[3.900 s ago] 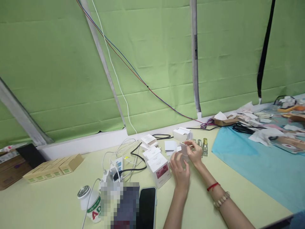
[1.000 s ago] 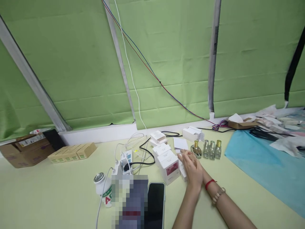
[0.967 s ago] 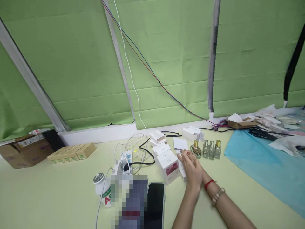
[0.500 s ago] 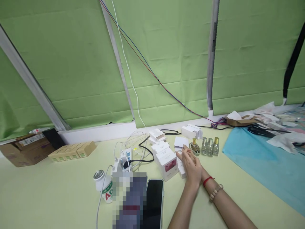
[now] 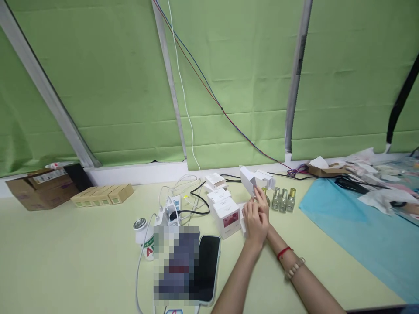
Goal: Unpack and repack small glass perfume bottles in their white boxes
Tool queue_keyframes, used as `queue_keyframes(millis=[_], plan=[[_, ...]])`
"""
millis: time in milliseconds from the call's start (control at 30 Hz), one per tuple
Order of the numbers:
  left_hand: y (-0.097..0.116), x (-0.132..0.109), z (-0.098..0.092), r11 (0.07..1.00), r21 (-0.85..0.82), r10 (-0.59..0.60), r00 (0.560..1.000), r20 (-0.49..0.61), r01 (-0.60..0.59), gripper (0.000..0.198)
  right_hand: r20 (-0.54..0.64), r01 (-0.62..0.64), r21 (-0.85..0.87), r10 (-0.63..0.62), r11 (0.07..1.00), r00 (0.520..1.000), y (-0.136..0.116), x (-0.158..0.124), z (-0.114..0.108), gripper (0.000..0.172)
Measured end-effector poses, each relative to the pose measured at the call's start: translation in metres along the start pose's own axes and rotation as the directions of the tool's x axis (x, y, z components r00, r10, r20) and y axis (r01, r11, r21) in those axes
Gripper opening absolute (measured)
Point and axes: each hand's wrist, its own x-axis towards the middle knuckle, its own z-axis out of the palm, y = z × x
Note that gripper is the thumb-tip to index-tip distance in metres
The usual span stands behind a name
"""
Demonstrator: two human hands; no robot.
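Observation:
My left hand (image 5: 255,222) is closed, its fingers curled and overlapping my right hand; whatever lies under them is hidden. Behind it, my right hand (image 5: 262,204) has its fingers against a white box (image 5: 248,179), which is tilted up off the table. Another white box (image 5: 242,220) lies partly covered beside my left hand. Just left of the hands stands a row of white boxes (image 5: 227,218), the front one with a pink-red picture. Several small glass bottles (image 5: 283,200) with gold or silver caps stand right of my fingers; one more is mostly hidden behind them.
A black-screened phone (image 5: 207,266) lies in front, next to a blurred-out patch. Further left are a white bottle (image 5: 144,237), a power strip (image 5: 166,213) with cables, small tan boxes (image 5: 103,195) and a cardboard carton (image 5: 39,189). Blue sheeting (image 5: 340,222) covers the right side.
The white box by my fingers has been lifted and tilted upright. Both hands have shifted slightly left in view, and the rounded bottle is now mostly covered by my right hand.

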Motion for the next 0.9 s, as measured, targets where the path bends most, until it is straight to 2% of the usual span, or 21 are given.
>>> queue_keyframes(millis=[100, 200, 267, 333, 400, 533, 700, 800, 900], plan=[[0.002, -0.004, -0.003, 0.991, 0.023, 0.131, 0.989, -0.064, -0.130, 0.016, -0.106, 0.032, -0.023, -0.034, 0.999, 0.994, 0.004, -0.001, -0.010, 0.038], [0.003, -0.008, -0.007, 0.974, -0.001, 0.228, 0.973, -0.025, -0.228, 0.020, -0.165, -0.006, -0.015, 0.004, 1.000, 0.986, 0.003, -0.001, -0.018, 0.033], [-0.001, -0.008, -0.008, 0.958, -0.002, 0.287, 0.957, -0.028, -0.287, 0.025, -0.195, -0.084, 0.019, 0.086, 0.996, 0.977, 0.001, 0.002, -0.025, 0.033], [-0.006, -0.008, -0.008, 0.941, 0.031, 0.339, 0.937, -0.084, -0.338, 0.031, -0.235, -0.177, 0.079, 0.191, 0.981, 0.953, -0.002, 0.007, -0.033, 0.034], [-0.012, -0.006, -0.006, 0.938, 0.070, 0.347, 0.929, -0.129, -0.340, 0.033, -0.243, -0.267, 0.157, 0.300, 0.951, 0.923, -0.005, 0.013, -0.040, 0.033], [-0.019, -0.003, -0.004, 0.983, 0.041, 0.181, 0.976, -0.118, -0.177, 0.042, -0.221, -0.393, 0.279, 0.457, 0.876, 0.862, -0.013, 0.020, -0.049, 0.039], [-0.011, -0.001, -0.004, 0.989, -0.140, -0.036, 0.999, 0.012, 0.037, 0.070, -0.141, -0.394, 0.344, 0.461, 0.852, 0.876, -0.025, 0.024, -0.048, 0.052], [-0.001, 0.003, -0.006, 0.946, -0.231, -0.212, 0.972, 0.100, 0.229, 0.084, -0.048, -0.426, 0.380, 0.477, 0.821, 0.878, -0.028, 0.027, -0.047, 0.048], [0.005, 0.006, -0.008, 0.866, -0.318, -0.356, 0.922, 0.151, 0.386, 0.088, 0.136, -0.510, 0.457, 0.509, 0.729, 0.850, -0.026, 0.029, -0.048, 0.047]])
